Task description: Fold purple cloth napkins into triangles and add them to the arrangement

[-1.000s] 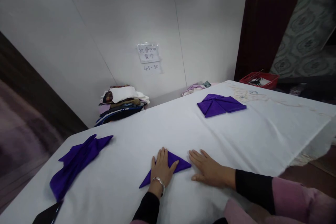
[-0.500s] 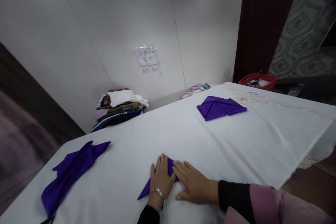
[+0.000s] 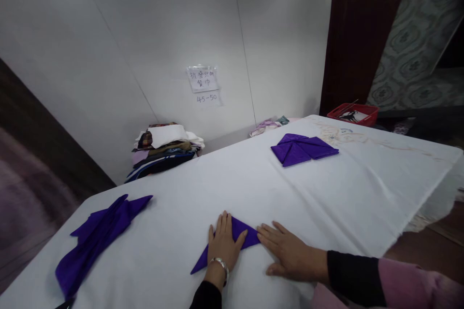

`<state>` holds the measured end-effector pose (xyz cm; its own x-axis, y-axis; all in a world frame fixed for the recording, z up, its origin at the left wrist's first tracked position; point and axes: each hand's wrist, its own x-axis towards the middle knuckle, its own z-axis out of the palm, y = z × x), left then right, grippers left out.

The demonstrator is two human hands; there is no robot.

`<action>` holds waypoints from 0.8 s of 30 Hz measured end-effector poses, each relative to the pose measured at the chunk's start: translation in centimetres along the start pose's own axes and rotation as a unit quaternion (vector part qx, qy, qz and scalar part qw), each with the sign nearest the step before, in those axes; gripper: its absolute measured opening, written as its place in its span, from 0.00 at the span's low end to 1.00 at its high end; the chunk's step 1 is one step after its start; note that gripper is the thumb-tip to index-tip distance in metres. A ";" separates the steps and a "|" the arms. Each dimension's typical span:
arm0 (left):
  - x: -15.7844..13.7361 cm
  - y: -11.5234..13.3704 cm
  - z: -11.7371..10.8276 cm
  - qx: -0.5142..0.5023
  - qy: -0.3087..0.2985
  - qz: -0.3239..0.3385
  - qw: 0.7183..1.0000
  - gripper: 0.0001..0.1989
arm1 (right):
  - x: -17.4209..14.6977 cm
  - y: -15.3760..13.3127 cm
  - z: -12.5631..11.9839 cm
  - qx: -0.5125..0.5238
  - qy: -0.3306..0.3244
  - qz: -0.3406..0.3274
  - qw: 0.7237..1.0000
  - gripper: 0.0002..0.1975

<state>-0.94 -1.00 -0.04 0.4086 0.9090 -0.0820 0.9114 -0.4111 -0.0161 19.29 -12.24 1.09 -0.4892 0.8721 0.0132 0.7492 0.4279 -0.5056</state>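
A purple cloth napkin, folded into a triangle, lies on the white tablecloth in front of me. My left hand, with a silver bracelet at its wrist, lies flat across the middle of the napkin with fingers spread. At the napkin's right corner, the fingertips of my right hand touch the edge; that hand is flat and its fingers are stretched out. Part of the napkin is hidden under my left hand.
Loose purple cloths lie at the table's left. Folded purple napkins sit toward the back right. Behind the table are a pile of clothes and a red basket. A paper sign hangs on the wall.
My right hand has slid to the right along the napkin, out to its corner, uncovering more of the purple cloth. My left hand has stayed in place.
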 end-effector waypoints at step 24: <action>-0.5 0.3 -0.7 0.008 -0.013 0.000 1.000 0.33 | 4.5 -1.3 1.8 0.039 -0.003 -0.021 0.999 0.46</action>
<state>-0.80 -1.54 0.74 0.4066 0.9072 -0.1079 0.9106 -0.4120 -0.0325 15.30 -9.25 0.27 -0.5227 0.8520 0.0299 0.6907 0.4438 -0.5709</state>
